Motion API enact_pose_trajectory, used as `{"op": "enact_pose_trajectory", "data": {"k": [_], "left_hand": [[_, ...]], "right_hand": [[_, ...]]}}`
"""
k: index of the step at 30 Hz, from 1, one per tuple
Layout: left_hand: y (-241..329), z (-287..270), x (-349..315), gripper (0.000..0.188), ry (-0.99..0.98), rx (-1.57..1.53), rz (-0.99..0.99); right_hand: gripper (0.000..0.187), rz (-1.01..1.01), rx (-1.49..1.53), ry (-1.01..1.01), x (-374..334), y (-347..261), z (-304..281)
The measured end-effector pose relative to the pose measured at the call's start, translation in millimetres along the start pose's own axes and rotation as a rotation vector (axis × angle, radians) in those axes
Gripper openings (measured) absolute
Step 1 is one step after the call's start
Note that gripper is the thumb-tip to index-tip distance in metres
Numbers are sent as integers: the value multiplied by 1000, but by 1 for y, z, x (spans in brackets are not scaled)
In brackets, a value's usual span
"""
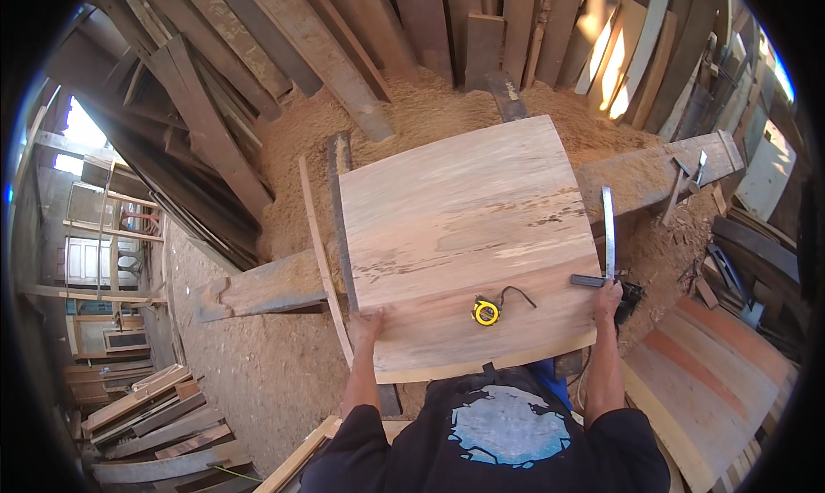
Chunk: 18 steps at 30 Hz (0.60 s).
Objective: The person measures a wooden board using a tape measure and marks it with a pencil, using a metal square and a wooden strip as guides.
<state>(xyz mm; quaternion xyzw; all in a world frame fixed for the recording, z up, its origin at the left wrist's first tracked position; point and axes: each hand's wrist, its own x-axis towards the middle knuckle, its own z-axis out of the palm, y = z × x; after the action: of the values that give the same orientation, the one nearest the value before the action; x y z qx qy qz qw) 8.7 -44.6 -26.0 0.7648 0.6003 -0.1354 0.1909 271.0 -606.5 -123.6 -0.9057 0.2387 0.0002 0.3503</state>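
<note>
A wide, pale wooden panel with reddish grain and dark streaks lies in front of me across dark supporting boards. My left hand is closed on the panel's left edge near the front, its fingers partly hidden. At the opposite edge, my right hand is closed around a try square. The square's shiny metal blade points away from me, and its dark stock lies at the panel's edge. A yellow and black tape measure with a black wrist strap rests on the panel between my hands.
A thin wooden strip leans along the panel's left side. A hammer lies on the plank at right. Sawdust and upright boards fill the back. Another panel lies at lower right, near a hand plane.
</note>
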Motion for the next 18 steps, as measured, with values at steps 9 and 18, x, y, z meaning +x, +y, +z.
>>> {"op": "enact_pose_trajectory", "data": {"k": [9,18], "left_hand": [[-1,7,4,86,17,-3,83],[-16,20,14,78,59,-85,54]], "right_hand": [[38,22,9,-22,1,-4,-5],[32,59,44,-28,2,-10,-9]]}}
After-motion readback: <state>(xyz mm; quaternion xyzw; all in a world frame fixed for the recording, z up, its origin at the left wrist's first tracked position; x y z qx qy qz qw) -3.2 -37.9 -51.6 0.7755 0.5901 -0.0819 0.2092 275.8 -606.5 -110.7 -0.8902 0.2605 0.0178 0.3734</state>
